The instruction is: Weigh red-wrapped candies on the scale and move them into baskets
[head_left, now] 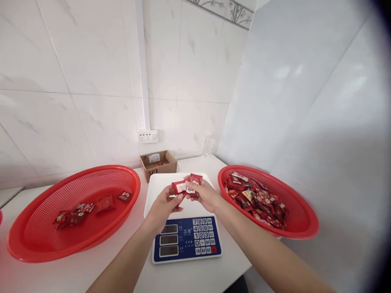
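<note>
The left hand (163, 209) and right hand (204, 195) are close together above a digital weighing scale (186, 240), with their fingertips nearly meeting. The left hand pinches a red-wrapped sweet (179, 187) between thumb and fingers. The right hand pinches a second red sweet packet (195, 179) and may hold more, but the fingers hide part of the wrappers. Both packets are in the air above the scale's white platform (161, 191), not resting on it.

A shallow red plastic basket (76, 167) sits on the white surface (189, 276) to the left of the scale, holding a few scattered sweets (105, 203). A matching red basket (244, 167) sits to the right, well filled with a heap of mixed wrapped sweets (255, 199), mostly red with some gold and white.

At the far side, a small open cardboard box (159, 173) stands behind the scale. A clear plastic bottle (207, 146) stands in the far corner against the white tiled wall (61, 122), and a wall socket (148, 136) is above the box.
</note>
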Demonstrator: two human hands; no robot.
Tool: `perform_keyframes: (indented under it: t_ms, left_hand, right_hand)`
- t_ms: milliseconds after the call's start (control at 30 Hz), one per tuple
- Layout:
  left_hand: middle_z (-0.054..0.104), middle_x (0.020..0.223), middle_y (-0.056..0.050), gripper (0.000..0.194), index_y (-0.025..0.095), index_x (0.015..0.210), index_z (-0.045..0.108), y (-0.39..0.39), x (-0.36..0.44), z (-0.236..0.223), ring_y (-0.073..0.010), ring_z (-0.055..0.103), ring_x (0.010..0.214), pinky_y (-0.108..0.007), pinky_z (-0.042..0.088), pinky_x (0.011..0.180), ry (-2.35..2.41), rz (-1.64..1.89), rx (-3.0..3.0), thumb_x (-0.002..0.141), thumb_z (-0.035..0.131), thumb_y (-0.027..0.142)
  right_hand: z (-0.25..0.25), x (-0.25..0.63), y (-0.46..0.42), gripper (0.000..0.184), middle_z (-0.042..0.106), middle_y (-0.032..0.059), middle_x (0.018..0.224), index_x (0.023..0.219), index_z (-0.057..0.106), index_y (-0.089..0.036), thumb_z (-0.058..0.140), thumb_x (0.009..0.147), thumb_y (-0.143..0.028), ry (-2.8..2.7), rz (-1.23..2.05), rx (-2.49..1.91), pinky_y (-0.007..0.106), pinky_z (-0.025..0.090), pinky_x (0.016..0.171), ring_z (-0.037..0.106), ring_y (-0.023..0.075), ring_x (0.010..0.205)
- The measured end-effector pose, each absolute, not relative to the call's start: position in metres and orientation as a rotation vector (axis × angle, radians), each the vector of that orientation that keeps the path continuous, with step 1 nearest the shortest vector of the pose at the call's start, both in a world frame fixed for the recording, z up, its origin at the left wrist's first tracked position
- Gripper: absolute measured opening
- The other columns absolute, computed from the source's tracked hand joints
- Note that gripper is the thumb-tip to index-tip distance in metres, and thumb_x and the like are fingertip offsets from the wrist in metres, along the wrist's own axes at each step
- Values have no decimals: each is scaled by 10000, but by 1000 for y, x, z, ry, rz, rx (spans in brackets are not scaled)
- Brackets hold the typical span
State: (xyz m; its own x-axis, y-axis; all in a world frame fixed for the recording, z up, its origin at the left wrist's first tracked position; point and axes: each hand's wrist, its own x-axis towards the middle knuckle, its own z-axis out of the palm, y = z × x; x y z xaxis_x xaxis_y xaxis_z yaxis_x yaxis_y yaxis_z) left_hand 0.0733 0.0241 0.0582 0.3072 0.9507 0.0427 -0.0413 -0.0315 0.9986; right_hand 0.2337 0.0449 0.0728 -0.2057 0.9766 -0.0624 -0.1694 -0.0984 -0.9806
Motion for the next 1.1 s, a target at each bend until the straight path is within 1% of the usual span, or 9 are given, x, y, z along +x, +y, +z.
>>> perform_keyframes:
  t_ms: [133,233,433,533,667,733,800,967,1100]
  left_hand:
    - [578,1176,-97,503,209,1215,467,39,61,53,-172,601,919,-299,518,720,1112,1100,1431,768,600,396]
    - [573,1148,-96,557,217,1290,408,48,55,47,-164,614,837,-326,497,733,1270,1115,1515,776,579,341]
    - [595,1047,-72,523,195,1314,402,53,48,43,-171,597,837,-340,459,796,1459,1083,1709,814,511,305]
    - [619,1024,-64,489,199,1290,438,51,47,42,-182,601,870,-327,468,792,1486,1022,1791,817,505,305]
    - [612,1138,-77,452,216,1245,498,52,46,36,-224,575,1038,-359,459,866,1500,945,1917,795,516,248]
    - [574,1230,-87,432,212,1222,525,52,45,34,-251,499,1168,-396,413,950,1520,937,1988,790,513,229]
    - [569,1248,-93,397,207,1191,554,51,44,33,-268,455,1216,-428,373,995,1538,923,2049,799,501,233]
    - [665,1073,-86,259,214,996,657,43,42,36,-270,544,1083,-428,421,926,1483,803,2168,829,471,278]
    - [696,966,-52,242,234,889,672,39,46,35,-246,587,994,-377,470,838,1418,751,2226,836,436,243]
  right_hand:
    - [63,239,57,302,657,18,873,1035,509,-228,602,803,-397,-1300,1448,-1183,179,472,533,629,88,637]
    - [57,243,62,287,648,25,909,1019,471,-220,611,800,-342,-1377,1368,-1302,199,500,565,643,98,672]
    - [52,253,61,246,592,-20,736,928,465,-197,636,757,-240,-1583,1183,-1500,202,493,516,622,109,600]
    - [53,257,60,285,608,-16,728,1050,466,-191,583,792,-226,-1704,1104,-1591,217,494,533,620,116,597]
    - [54,260,60,539,660,53,935,1315,362,-216,569,825,-303,-1871,887,-1744,261,477,629,645,161,736]
    - [54,261,59,532,627,101,1090,1322,403,-223,571,827,-324,-1943,708,-1823,301,448,725,623,219,911]
    - [54,260,58,419,597,113,1157,1250,506,-234,546,841,-317,-2014,564,-1874,331,413,774,583,266,1011]
    - [56,250,49,230,624,78,1072,1010,671,-254,520,839,-283,-2200,446,-1875,314,396,739,605,257,959]
    - [57,245,42,258,637,47,1086,1049,673,-287,522,840,-300,-2278,445,-1803,286,407,751,610,224,957]
